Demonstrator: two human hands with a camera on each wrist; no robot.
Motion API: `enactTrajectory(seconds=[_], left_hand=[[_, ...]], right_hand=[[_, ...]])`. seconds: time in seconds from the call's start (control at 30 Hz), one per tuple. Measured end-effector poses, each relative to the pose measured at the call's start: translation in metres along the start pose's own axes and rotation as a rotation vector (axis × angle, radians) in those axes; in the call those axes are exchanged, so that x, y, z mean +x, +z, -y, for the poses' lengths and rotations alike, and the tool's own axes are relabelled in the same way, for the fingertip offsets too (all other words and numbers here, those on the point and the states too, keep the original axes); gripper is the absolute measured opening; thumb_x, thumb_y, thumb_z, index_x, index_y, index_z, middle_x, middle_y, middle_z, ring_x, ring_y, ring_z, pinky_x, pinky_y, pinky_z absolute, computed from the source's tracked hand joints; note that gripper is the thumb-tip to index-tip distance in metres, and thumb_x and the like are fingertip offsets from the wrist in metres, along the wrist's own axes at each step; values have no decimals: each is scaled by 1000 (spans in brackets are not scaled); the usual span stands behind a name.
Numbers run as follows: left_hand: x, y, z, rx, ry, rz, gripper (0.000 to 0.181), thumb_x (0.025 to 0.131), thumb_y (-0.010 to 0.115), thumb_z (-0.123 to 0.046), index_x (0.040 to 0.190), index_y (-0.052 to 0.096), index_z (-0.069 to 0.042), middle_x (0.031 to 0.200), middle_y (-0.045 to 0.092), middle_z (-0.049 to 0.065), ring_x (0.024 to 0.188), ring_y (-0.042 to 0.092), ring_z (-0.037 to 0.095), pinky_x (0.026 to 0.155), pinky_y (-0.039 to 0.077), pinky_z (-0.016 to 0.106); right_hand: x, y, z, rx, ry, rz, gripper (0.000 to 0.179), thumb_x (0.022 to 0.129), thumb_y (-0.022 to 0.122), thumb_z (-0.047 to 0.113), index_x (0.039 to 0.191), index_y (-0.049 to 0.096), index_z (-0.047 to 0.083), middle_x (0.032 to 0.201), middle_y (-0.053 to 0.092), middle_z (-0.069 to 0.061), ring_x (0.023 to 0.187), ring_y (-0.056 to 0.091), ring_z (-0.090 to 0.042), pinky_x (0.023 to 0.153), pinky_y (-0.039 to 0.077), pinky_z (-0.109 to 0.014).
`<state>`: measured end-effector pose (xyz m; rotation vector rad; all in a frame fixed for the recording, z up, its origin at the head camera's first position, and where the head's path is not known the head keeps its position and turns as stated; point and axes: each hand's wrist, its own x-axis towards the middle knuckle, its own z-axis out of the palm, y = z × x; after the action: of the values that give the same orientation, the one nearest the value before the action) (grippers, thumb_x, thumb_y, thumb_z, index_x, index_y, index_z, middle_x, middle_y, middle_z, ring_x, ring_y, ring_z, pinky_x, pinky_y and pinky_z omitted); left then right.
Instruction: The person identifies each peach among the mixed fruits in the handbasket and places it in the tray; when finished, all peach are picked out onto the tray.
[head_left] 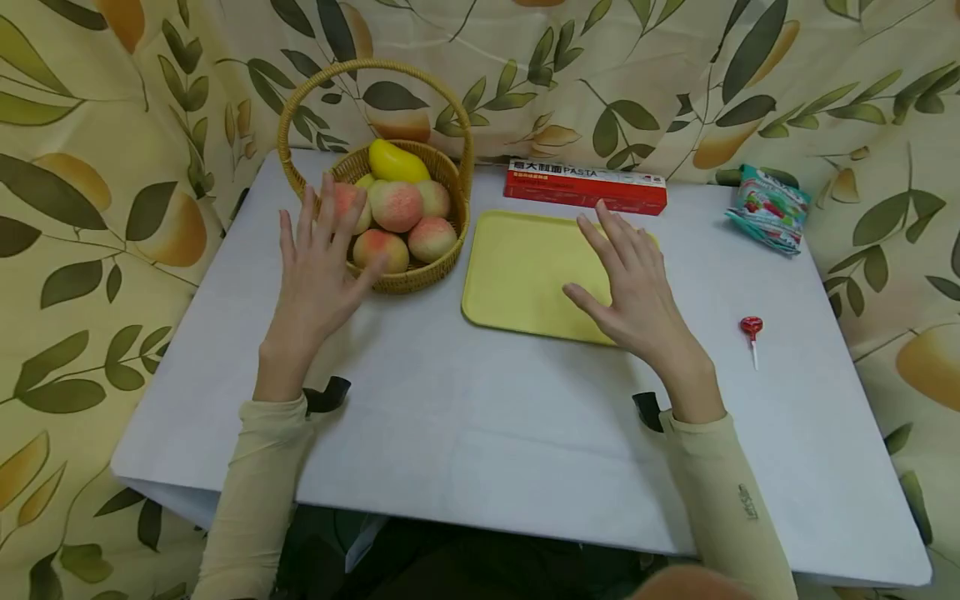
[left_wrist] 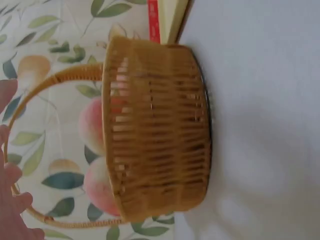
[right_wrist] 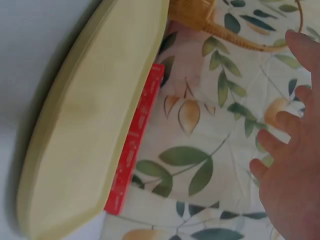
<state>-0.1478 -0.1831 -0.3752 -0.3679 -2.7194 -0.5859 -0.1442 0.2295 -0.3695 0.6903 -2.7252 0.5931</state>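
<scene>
My left hand (head_left: 318, 271), fingers spread, hovers in front of the wicker basket (head_left: 408, 282) and holds nothing. In the basket lie several peaches (head_left: 396, 207) and a yellow fruit (head_left: 397, 162) whose kind I cannot tell. The basket's woven side (left_wrist: 155, 125) fills the middle of the left wrist view, its arched handle reaching past the fingers. My right hand (head_left: 633, 287) is held over the right part of a yellow tray (head_left: 525, 275), fingers extended and nothing in them. The right wrist view shows the tray (right_wrist: 95, 115) with bare fingers off to one side.
Behind the tray lies a red pasta box (head_left: 585, 190). A teal candy bag (head_left: 768, 208) sits at the table's far right corner, with a red lollipop (head_left: 752, 329) nearer me. A white cloth covers the table (head_left: 480, 442); patterned curtains (head_left: 675, 75) hang behind and beside it.
</scene>
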Motion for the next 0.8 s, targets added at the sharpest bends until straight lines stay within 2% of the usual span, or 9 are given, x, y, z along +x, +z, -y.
enactTrajectory(seconds=[0.13,0.33,0.5,0.6,0.73,0.8], left_hand=[[1,-4,15,-53,-28,-17,80,101,43,-67,166,7,-36,174,-16,1,163,-10,29,129,-7,62],[6,-6,36,-156,-102,-5,85,102,50,-58,166,0,-34,172,-23,-3,162,-16,25,130,-8,58],[11,-5,46,-235,-124,-34,88,102,52,-56,166,-2,-33,173,-21,-7,162,-15,20,130,-6,58],[16,-2,53,-296,-113,-65,91,101,55,-54,167,-3,-29,174,-18,-4,162,-9,18,131,-2,56],[25,1,60,-378,-94,-91,94,103,58,-46,166,-8,-24,174,-14,-7,161,-3,10,133,4,43],[29,2,62,-426,-108,-91,96,103,60,-39,166,-11,-24,174,-13,-10,160,-2,6,132,5,34]], right_hand=[[14,6,10,23,-57,18,89,92,72,39,165,22,30,175,15,1,156,24,-34,126,18,-62],[30,17,20,46,-113,45,86,94,72,38,165,23,31,174,17,2,156,26,-33,125,20,-63],[40,24,25,46,-135,78,86,95,69,42,165,21,33,175,15,5,158,23,-28,126,20,-61],[47,30,30,49,-164,91,84,96,68,44,165,20,34,175,15,6,158,23,-26,127,20,-59],[61,39,38,63,-217,108,81,98,65,46,165,22,33,174,16,4,159,24,-26,127,22,-57],[70,44,43,70,-243,119,80,99,65,46,165,23,31,174,17,2,159,25,-26,128,22,-56]])
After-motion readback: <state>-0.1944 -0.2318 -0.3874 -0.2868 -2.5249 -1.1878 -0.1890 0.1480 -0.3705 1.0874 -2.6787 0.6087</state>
